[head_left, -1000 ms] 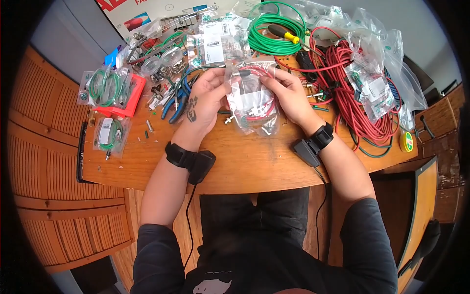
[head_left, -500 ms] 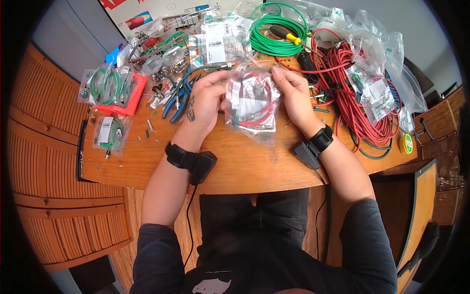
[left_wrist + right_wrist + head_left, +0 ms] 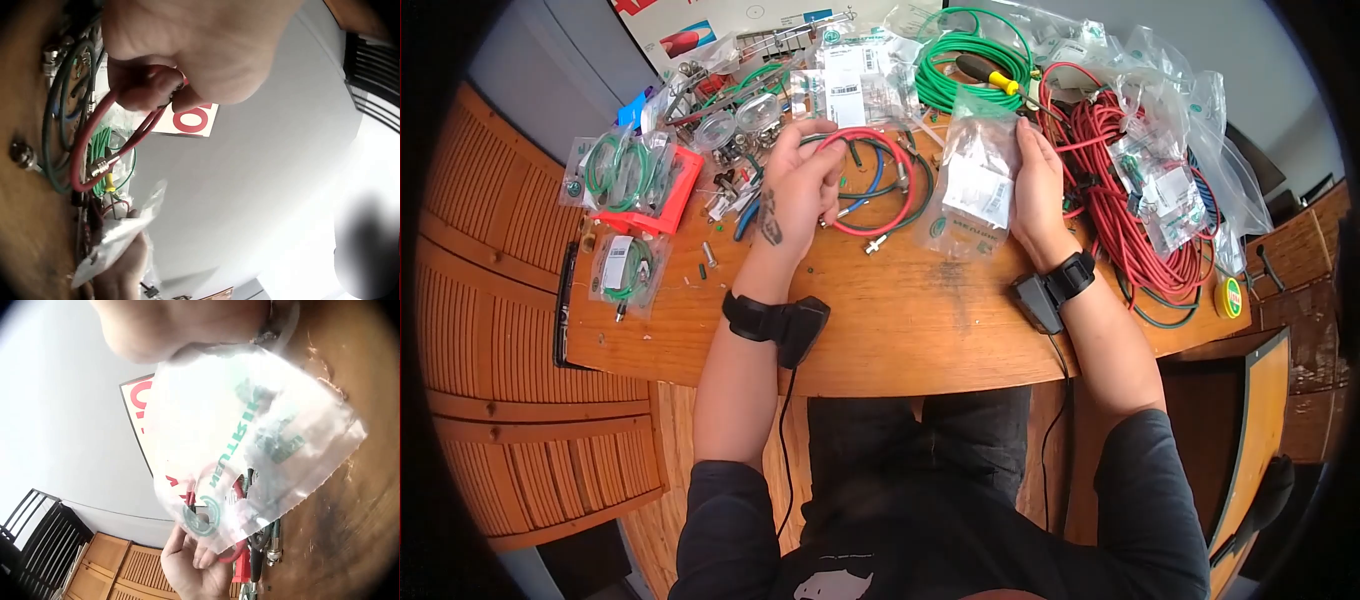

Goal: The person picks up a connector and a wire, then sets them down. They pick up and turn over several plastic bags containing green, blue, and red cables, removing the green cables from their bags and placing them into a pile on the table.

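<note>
My left hand (image 3: 795,190) pinches a coiled red cable (image 3: 907,185) above the table; in the left wrist view the fingers curl round the red cable (image 3: 94,125). My right hand (image 3: 1038,185) holds a clear plastic bag (image 3: 972,190) with a white label, its fingers mostly straight along the bag's right edge. Through the right wrist view the bag (image 3: 237,444) shows green print, and no cable lies plainly inside it. Behind the red coil, a dark green cable (image 3: 922,195) with metal connectors rests on the table.
A green cable coil (image 3: 965,75) with a yellow-and-black screwdriver (image 3: 990,76) lies at the back. Piled red cable (image 3: 1120,200) is on the right. Bagged green cables (image 3: 615,170), a red-orange holder (image 3: 683,190) and a yellow tin (image 3: 1229,297) stand near the sides.
The red cable has come out of the bag. My left hand has drawn it left, while my right hand has moved right with the bag.
</note>
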The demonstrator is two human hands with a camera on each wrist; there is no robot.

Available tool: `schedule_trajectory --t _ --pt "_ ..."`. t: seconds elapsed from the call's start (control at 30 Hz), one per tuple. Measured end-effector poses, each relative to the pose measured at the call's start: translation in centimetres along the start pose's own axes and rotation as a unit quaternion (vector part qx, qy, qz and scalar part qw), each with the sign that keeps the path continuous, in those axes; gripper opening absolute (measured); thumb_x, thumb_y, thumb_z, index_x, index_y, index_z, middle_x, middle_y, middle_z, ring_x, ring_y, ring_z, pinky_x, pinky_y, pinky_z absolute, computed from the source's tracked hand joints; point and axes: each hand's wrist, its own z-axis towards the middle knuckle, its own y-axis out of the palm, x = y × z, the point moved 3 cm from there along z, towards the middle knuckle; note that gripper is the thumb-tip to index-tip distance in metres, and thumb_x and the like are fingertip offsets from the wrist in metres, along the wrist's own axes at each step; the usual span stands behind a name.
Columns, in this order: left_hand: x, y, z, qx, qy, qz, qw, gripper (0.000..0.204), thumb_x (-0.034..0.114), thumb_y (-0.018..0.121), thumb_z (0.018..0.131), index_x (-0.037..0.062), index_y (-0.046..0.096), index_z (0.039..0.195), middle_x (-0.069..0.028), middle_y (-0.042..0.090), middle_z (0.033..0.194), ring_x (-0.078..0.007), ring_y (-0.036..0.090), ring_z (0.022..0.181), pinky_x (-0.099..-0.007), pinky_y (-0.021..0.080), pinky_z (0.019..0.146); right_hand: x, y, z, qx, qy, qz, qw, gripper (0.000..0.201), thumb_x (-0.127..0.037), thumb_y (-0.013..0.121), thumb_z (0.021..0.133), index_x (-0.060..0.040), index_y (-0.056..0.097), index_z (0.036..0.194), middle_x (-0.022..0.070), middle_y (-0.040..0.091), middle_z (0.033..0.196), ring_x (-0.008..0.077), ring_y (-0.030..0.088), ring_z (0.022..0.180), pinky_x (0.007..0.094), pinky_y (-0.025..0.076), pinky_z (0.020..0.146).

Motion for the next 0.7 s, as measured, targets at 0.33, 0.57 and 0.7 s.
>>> schedule_trajectory --t 0.33,0.57,0.7 --pt "0.6 0.4 -0.4 0.148 0.213 0.483 0.837 0.013 0.007 0.059 0.088 -0.0008 0.060 0.098 -0.0126 0.058 0.088 -0.0249 0.062 0.073 -0.0353 0.048 0.066 0.0 0.4 -0.4 -0.027 0.037 0.020 0.999 0.024 -0.022 0.054 0.099 -0.0005 0.064 0.102 -0.0006 0.062 0.089 0.0065 0.056 0.079 0.0218 0.044 0.070" --pt "-0.4 0.7 -0.6 0.102 0.173 0.498 0.843 0.027 0.007 0.065 0.083 -0.0017 0.064 0.108 -0.0115 0.058 0.087 -0.0197 0.057 0.069 -0.0320 0.048 0.068 0.5 2.2 -2.4 -0.205 0.166 -0.075 0.962 0.027 -0.022 0.055 0.098 0.0002 0.064 0.112 0.0039 0.067 0.100 0.0096 0.062 0.085 0.0234 0.049 0.077" --pt "-0.8 0.8 -0.5 0.097 0.266 0.525 0.802 0.019 0.008 0.067 0.083 -0.0025 0.067 0.099 -0.0086 0.055 0.076 -0.0168 0.053 0.063 -0.0312 0.045 0.061 -0.1 3.0 -3.5 -0.266 0.195 -0.100 0.939 0.029 -0.023 0.057 0.098 0.0011 0.066 0.110 0.0020 0.067 0.098 0.0074 0.060 0.082 0.0222 0.047 0.074"
